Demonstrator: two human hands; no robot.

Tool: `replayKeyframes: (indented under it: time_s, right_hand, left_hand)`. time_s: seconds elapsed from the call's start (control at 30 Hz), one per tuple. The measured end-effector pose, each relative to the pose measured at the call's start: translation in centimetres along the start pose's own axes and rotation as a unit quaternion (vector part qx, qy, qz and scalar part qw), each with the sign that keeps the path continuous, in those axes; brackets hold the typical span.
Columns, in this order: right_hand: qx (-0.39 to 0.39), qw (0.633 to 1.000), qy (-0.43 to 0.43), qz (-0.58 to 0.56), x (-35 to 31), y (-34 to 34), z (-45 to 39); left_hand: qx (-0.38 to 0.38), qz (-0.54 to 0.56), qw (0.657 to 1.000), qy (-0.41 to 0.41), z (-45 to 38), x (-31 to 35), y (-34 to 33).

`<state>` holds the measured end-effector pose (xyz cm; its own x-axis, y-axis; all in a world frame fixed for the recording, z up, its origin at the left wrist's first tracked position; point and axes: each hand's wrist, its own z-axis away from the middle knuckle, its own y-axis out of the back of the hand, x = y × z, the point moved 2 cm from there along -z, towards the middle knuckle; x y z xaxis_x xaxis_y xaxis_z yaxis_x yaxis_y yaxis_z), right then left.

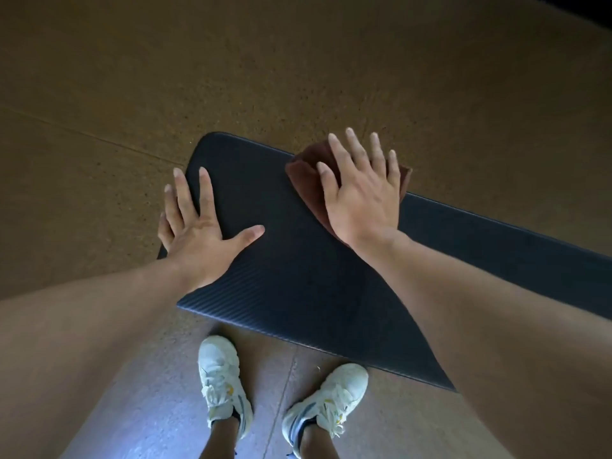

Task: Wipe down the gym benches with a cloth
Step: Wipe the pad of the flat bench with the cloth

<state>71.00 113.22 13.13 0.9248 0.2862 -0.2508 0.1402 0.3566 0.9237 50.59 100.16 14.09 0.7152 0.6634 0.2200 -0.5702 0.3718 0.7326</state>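
1. The right hand [359, 197] lies palm down on a reddish-brown cloth [306, 180], its fingers [356, 149] spread wide and flat; it presses on the cloth and does not clasp it.
2. The right forearm runs up from the lower right corner, with the wrist nearly straight.
3. The cloth sits on the far edge of the bench [298, 260], near its left end. Part of the cloth shows to the left of the hand and a corner shows to its right.
4. The left hand [195, 233] rests flat on the left end of the bench, holding nothing. Its fingers [207, 190] are stretched out and apart, the thumb points right across the pad, and the outer fingers reach over the bench's left edge.
5. The left forearm comes in from the lower left corner.
6. The bench is a dark, finely ribbed pad with rounded corners. It runs diagonally from the centre left toward the right edge of the view.
7. The floor [298, 77] is brown and speckled, with thin seams crossing it. It looks paler and bluish near the bottom of the view.
8. Two white shoes [222, 379] stand on the floor just beside the near edge of the bench, toes toward it.
9. The light is dim.
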Motion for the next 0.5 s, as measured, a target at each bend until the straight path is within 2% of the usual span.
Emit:
replayKeyframes:
  time_s: [0.13, 0.3, 0.43, 0.5]
  right_hand:
    - [0.023, 0.999, 0.037, 0.007, -0.2, -1.3, 7.9]
    - [-0.038, 0.988, 0.142, 0.055, 0.8, -5.0, 20.5]
    - [-0.065, 0.975, 0.18, 0.109, 1.6, -4.8, 19.5]
    - [-0.071, 0.97, 0.203, 0.117, 1.9, -4.0, 18.4]
  left_hand:
    - [0.001, 0.002, 1.0, 0.003, 0.2, 0.0, 0.1]
    - [0.008, 0.008, 1.0, -0.005, 0.2, -0.2, -0.2]
    - [0.011, 0.02, 1.0, -0.009, 0.3, -0.1, 0.0]
    - [0.015, 0.078, 0.997, -0.023, 0.4, -0.3, 0.3]
